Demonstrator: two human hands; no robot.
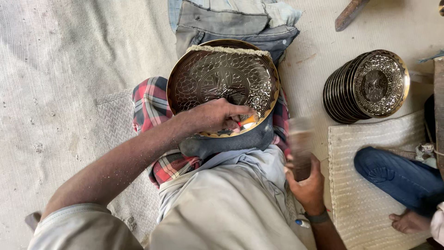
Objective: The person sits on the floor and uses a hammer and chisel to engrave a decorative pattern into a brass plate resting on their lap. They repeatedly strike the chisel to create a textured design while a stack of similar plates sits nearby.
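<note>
A round engraved brass plate [217, 76] leans on my lap over a dark cloth pad. My left hand [215, 115] rests on its lower rim, fingers closed on a small chisel-like tool [247, 121] whose tip touches the plate. To the right of the plate, my right hand [307, 183] grips a wooden mallet [300, 143], which is blurred by motion. A red checked cloth [150, 104] covers my legs under the plate.
A stack of several engraved brass plates [370, 85] leans at the right on the mat. Another person's leg in blue jeans [397, 178] and bare foot [409, 222] sit on a woven mat at the lower right. Folded denim [236, 23] lies beyond the plate.
</note>
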